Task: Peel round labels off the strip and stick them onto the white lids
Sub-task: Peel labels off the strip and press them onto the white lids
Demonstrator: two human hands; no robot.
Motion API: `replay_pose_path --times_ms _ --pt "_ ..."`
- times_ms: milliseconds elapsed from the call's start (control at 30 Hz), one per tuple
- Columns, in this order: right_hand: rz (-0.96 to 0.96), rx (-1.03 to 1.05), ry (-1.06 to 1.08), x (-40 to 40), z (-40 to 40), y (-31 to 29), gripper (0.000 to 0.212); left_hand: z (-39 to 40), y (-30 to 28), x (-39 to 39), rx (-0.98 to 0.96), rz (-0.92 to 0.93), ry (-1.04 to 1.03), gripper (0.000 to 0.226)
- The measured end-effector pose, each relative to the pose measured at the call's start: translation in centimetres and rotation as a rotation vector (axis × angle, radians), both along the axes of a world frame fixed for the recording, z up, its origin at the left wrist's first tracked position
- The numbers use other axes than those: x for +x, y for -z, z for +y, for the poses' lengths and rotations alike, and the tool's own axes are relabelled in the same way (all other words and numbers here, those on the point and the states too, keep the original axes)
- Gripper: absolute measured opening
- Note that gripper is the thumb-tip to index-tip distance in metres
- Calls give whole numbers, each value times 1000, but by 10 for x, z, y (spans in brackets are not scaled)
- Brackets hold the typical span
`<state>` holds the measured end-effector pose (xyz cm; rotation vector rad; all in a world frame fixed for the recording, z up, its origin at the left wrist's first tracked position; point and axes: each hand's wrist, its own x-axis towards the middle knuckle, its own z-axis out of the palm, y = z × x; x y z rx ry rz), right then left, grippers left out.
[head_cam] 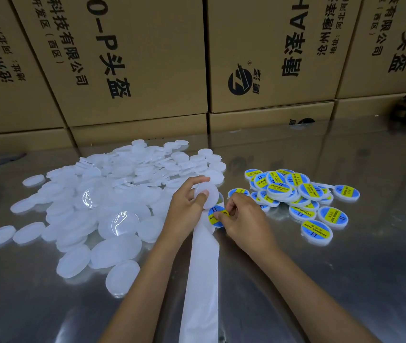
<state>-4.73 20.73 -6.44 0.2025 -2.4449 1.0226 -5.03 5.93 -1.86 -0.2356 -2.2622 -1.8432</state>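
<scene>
The left hand (pixel 187 201) holds a bare white lid (pixel 206 194) between thumb and fingers, tilted up just above the end of the white backing strip (pixel 203 263), which runs back along the shiny worktop (pixel 345 268) toward the person. The right hand (pixel 242 219) pinches the edge of a round blue-and-yellow label (pixel 216 216) sitting at the strip's far end, just below the held lid; whether the label is partly lifted or flat on the strip cannot be told. So both grips are closed: the left around the lid, the right on the label's rim. The step in hand looks like peeling this label free. To do it well, the right fingertips should hold only the very edge, so little of the sticky side gets touched, and draw the label off low and slowly so it does not curl or tear. The left hand should keep the lid steady with its flat face turned toward the label, thumb clear of the middle. Then set one edge down first, centred, and smooth it across to avoid bubbles. A large heap of unlabelled lids (pixel 103 209) lies to the left, and a smaller pile of labelled lids (pixel 296 191) to the right, which suggests most of the work remains.
</scene>
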Motion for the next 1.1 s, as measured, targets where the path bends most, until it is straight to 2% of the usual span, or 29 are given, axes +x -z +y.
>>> replay_pose_path --times_ms 167,333,500,633,800,967,1033,1100 --pt "55 119 6 5 -1 -5 35 -2 0 0 -15 -8 17 29" --pt "100 156 -76 12 -5 -9 38 -4 -4 2 18 -16 -13 27" --pt "77 117 -110 14 -6 -9 35 -7 -9 4 248 -105 42 29" --pt "85 127 -122 15 -5 -10 29 -7 -8 4 144 -63 104 29" --pt "104 171 -149 16 -4 -10 19 -3 -5 3 44 -18 61 32" --pt "132 189 -195 23 -5 -16 18 -3 -5 3 -34 -2 4 31" --pt "98 97 -259 28 -7 -18 21 -4 -4 3 -39 10 -4 31" --pt "-31 -148 -335 31 -10 -21 23 -5 -5 3 -36 17 -7 31"
